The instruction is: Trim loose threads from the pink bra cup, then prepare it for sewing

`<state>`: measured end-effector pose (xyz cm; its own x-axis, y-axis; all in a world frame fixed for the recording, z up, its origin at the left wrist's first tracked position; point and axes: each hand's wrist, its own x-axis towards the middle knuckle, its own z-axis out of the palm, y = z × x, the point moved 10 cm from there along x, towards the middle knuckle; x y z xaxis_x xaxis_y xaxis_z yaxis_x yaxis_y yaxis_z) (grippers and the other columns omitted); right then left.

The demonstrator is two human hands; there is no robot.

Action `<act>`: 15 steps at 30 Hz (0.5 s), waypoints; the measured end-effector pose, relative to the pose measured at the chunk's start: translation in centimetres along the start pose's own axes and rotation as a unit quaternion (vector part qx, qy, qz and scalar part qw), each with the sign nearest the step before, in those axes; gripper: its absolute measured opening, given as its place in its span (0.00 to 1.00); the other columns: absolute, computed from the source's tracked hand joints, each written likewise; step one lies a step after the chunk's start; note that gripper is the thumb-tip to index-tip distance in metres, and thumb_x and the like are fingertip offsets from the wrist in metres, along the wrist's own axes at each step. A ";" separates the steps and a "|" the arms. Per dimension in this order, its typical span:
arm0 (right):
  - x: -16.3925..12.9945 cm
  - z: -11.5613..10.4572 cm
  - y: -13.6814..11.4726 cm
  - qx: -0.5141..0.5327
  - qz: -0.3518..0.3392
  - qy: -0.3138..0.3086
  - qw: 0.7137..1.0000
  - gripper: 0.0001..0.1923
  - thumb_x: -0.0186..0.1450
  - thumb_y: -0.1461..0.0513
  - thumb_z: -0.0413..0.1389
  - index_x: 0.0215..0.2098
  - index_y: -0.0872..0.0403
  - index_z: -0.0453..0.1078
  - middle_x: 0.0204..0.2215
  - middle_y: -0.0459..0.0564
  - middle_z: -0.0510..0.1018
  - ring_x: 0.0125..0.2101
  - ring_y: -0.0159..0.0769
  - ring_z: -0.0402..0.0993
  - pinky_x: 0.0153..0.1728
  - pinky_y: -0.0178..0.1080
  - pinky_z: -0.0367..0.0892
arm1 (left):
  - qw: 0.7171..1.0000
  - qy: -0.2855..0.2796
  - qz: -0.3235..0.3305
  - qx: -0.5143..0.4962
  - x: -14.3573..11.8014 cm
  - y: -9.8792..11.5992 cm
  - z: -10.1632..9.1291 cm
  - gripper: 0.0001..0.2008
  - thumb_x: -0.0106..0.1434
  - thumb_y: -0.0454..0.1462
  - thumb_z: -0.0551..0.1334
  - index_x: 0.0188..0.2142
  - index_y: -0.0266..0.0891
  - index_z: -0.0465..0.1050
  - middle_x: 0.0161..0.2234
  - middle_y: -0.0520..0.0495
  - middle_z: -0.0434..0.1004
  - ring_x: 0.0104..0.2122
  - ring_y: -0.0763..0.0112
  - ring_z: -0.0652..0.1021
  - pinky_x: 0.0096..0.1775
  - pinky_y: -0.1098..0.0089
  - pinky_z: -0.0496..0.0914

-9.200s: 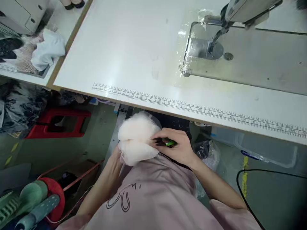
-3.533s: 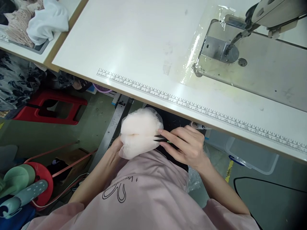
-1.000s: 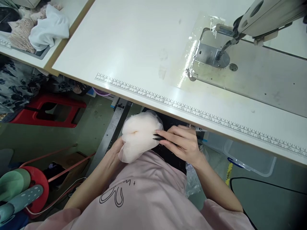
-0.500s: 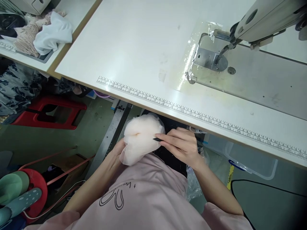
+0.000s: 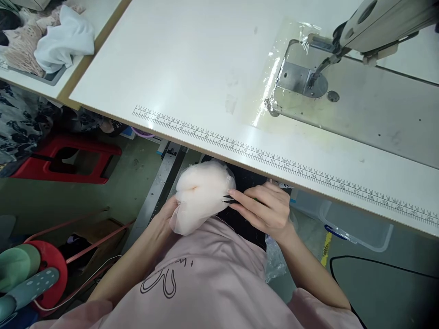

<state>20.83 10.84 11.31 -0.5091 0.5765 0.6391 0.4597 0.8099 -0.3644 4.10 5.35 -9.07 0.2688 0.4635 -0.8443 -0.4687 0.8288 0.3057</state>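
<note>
A puffy bundle of sheer white fabric (image 5: pixel 202 196), with a small gathered crease on its left part, is held above my lap in front of the table edge. My left hand (image 5: pixel 169 211) grips its left side; most of the fingers are hidden behind the cloth. At the opposite edge, my right hand (image 5: pixel 262 205) is closed around small black thread snips (image 5: pixel 230 199). Their two narrow pointed tips are a little apart and reach the fabric's right edge. The rest of the snips is covered by my fingers.
A white table (image 5: pixel 178 59) with a printed ruler along its front edge carries a sewing machine (image 5: pixel 387 27) at right. White cloth (image 5: pixel 65 41) lies on the neighbouring table. A red stool (image 5: pixel 75 160), thread cones (image 5: pixel 20 265) and a clear plastic bin (image 5: pixel 356 224) are below.
My right hand has shifted slightly to the right, and the snips now show two separated tips. The bundle stays in my left hand, and the view has moved a little.
</note>
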 end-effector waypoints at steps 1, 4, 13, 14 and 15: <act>0.1 0.0 -0.1 -0.001 -0.002 -0.002 1.000 0.09 0.67 0.63 0.61 0.45 0.59 0.75 0.24 0.46 0.73 0.23 0.29 0.66 0.24 0.36 0.54 | 1.000 -0.008 -0.007 -0.010 0.1 -0.1 0.1 0.10 0.60 0.42 0.64 0.35 0.37 0.77 0.34 0.44 0.80 0.43 0.58 0.79 0.46 0.62 0.73; 0.3 0.3 -0.2 -0.001 -0.003 -0.008 1.000 0.09 0.67 0.64 0.61 0.46 0.59 0.75 0.24 0.46 0.74 0.23 0.28 0.66 0.25 0.36 0.55 | 0.998 -0.039 -0.022 -0.035 0.3 -0.5 0.8 0.09 0.55 0.40 0.65 0.34 0.37 0.77 0.35 0.42 0.81 0.44 0.56 0.79 0.46 0.62 0.73; 0.2 0.3 0.1 0.028 0.012 -0.004 1.000 0.07 0.68 0.65 0.60 0.45 0.58 0.75 0.23 0.46 0.74 0.22 0.28 0.67 0.24 0.36 0.55 | 0.998 -0.043 -0.018 -0.035 0.1 -0.5 0.7 0.09 0.51 0.41 0.67 0.30 0.37 0.77 0.29 0.43 0.80 0.41 0.54 0.80 0.43 0.61 0.73; 0.2 0.3 0.2 0.036 0.017 -0.004 0.999 0.08 0.67 0.66 0.60 0.45 0.57 0.75 0.23 0.46 0.74 0.21 0.28 0.67 0.24 0.36 0.56 | 0.999 -0.040 -0.013 -0.034 0.1 -0.4 0.7 0.10 0.50 0.42 0.68 0.29 0.37 0.77 0.29 0.43 0.80 0.42 0.53 0.79 0.43 0.60 0.73; 0.1 0.3 0.3 0.044 0.020 -0.002 0.999 0.09 0.67 0.66 0.60 0.47 0.55 0.75 0.24 0.45 0.74 0.21 0.29 0.67 0.24 0.36 0.56 | 0.999 -0.036 -0.006 -0.033 0.1 -0.3 0.8 0.11 0.49 0.43 0.69 0.28 0.38 0.76 0.29 0.43 0.80 0.42 0.52 0.79 0.43 0.59 0.73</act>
<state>20.75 11.17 11.06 -0.4942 0.6095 0.6199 0.4145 0.7920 -0.4483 4.95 5.38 -8.89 0.3335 0.4763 -0.8136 -0.5185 0.8134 0.2636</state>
